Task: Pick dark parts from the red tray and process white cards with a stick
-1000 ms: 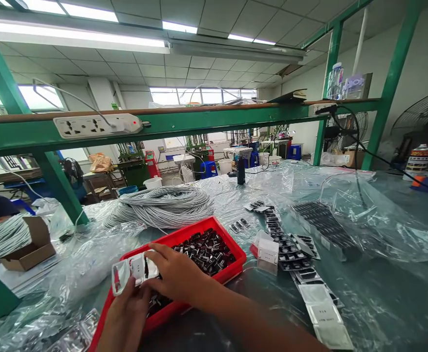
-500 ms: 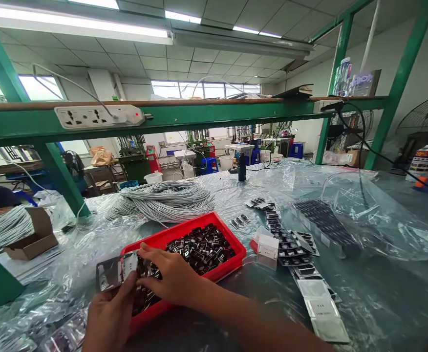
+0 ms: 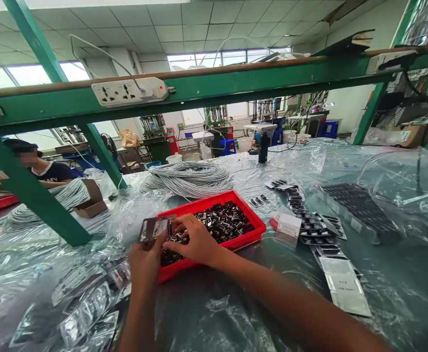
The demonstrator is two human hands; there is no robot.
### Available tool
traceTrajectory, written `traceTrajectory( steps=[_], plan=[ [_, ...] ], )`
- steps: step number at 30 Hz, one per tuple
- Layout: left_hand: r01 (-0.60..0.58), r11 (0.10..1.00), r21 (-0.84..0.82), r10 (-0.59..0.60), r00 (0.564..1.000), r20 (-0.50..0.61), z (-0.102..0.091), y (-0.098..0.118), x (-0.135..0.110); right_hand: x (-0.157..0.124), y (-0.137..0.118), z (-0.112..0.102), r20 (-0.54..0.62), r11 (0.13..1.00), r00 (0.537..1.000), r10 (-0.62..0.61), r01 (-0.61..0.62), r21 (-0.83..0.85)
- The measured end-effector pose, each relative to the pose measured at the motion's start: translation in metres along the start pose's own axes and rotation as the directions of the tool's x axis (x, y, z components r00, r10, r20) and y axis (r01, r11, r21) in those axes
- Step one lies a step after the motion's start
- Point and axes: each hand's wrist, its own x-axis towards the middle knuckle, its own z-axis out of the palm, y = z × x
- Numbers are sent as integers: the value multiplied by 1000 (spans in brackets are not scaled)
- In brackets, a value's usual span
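Note:
A flat, clear plastic case [image 3: 150,229] with a white printed label is held over the left end of a red tray [image 3: 260,226]. My left hand [image 3: 144,259] grips it from below and in front, thumb on its face. My right hand [image 3: 195,239] is at the case's right edge, fingers curled and thumb bent toward them; whatever lies between the fingertips is hidden. Small black and shiny metal parts [image 3: 228,217] fill the tray. Several clear packs [image 3: 89,305] lie on the plastic sheet left of my left forearm.
Right of the tray lie a clear labelled case [image 3: 288,227], strips of black parts [image 3: 311,222] and a bagged black stack [image 3: 356,205]. Behind are a grey cable coil [image 3: 192,177] and black bottle [image 3: 263,147]. A green post [image 3: 41,195] stands left; a person [image 3: 53,168] sits beyond.
The view has swung left and down, so the scene sits further right and higher, and a person shows at left. Both hands stay at the case over the tray.

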Motion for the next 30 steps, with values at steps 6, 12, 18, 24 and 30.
traceTrajectory(
  steps=[6, 12, 18, 24, 30],
  plan=[
    [-10, 995, -97, 33, 971, 235, 8, -4, 1, 5, -2, -10, 60, 996, 994, 93, -94, 8],
    [-160, 985, 69, 144, 971, 191, 1, -8, 2, 8, 2, -22, 180, 975, 960, 214, -222, 26],
    [-196, 945, 264, 274, 912, -304, -18, -8, 11, 12, 6, -32, 153, 941, 966, 208, -156, -300],
    [-311, 866, 393, 475, 756, -449, -39, -19, 31, 24, -19, -105, 58, 790, 987, 151, -85, -608],
    [-407, 814, 414, 555, 754, -352, -27, -20, 27, -29, -19, -223, -95, 231, 812, 576, -274, -934]
  ],
)
